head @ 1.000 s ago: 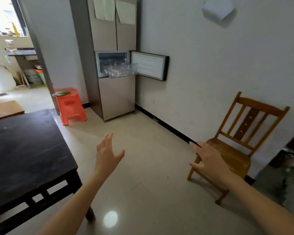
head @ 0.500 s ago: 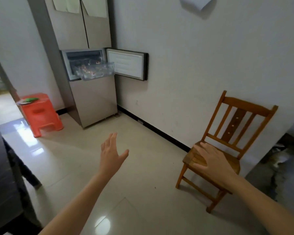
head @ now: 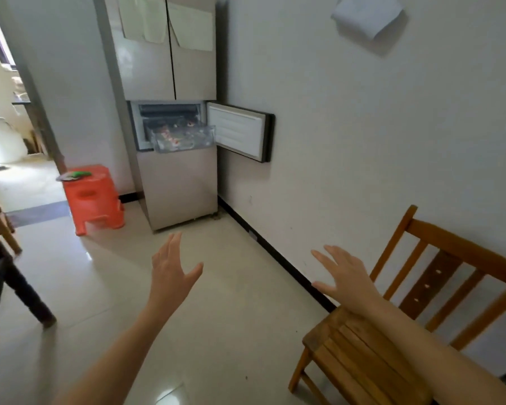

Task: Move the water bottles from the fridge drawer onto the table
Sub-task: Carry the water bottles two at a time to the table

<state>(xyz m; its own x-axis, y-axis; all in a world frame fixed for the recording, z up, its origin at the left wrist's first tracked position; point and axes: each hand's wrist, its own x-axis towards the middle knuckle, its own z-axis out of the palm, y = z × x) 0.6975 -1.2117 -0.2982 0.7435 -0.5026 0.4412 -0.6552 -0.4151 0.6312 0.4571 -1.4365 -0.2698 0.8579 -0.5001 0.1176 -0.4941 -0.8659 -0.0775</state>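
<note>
A tall beige fridge (head: 176, 182) stands in the far corner with its small middle door (head: 240, 133) swung open to the right. A clear drawer (head: 184, 138) is pulled out of that compartment and holds several water bottles (head: 173, 137) with red labels. My left hand (head: 173, 273) and my right hand (head: 342, 276) are both raised over the floor with fingers spread, holding nothing, well short of the fridge. Only the dark table's leg and edge (head: 0, 276) show at the far left.
An orange plastic stool (head: 92, 198) stands left of the fridge. A wooden chair (head: 398, 340) sits against the right wall under my right forearm. A doorway at the left opens to another room. Pale floor tiles stretch between me and the fridge.
The view has swung and moved closer to the fridge. The dark table has slid out to the left edge. Both hands stay open and empty; the right one now hovers past the chair.
</note>
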